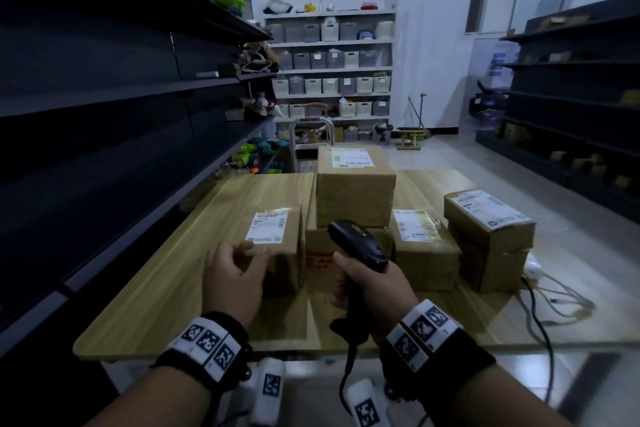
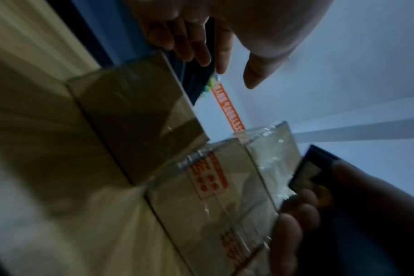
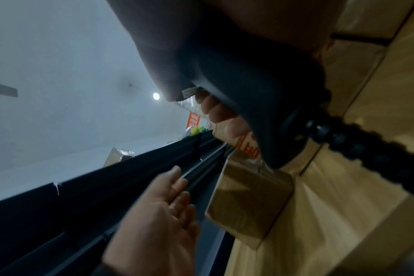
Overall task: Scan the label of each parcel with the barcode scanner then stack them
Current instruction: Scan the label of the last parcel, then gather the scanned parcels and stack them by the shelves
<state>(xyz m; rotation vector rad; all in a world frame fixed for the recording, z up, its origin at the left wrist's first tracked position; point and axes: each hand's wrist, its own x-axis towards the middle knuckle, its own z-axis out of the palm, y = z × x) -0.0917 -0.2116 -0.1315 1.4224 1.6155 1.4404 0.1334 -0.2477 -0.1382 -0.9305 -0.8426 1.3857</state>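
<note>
Several brown cardboard parcels with white labels stand on the wooden table point(image 1: 166, 288). My left hand point(image 1: 239, 270) hovers at the near left corner of the left parcel point(image 1: 277, 243), fingers relaxed and holding nothing; whether it touches the parcel is unclear. In the left wrist view its fingers point(image 2: 196, 46) spread above that parcel point(image 2: 135, 115). My right hand point(image 1: 370, 284) grips the black barcode scanner point(image 1: 356, 246), whose head points toward the orange-printed parcel point(image 1: 320, 258). The right wrist view shows the scanner point(image 3: 248, 84) close up, with the left hand point(image 3: 163, 205) open beside the left parcel point(image 3: 248, 201).
A tall parcel point(image 1: 355, 184) sits on the orange-printed one. Another parcel point(image 1: 424, 250) stands to its right, and two stacked parcels point(image 1: 490, 236) at the table's right end. Dark shelving point(image 1: 104, 97) runs along the left. The scanner cable point(image 1: 349, 367) hangs off the front edge.
</note>
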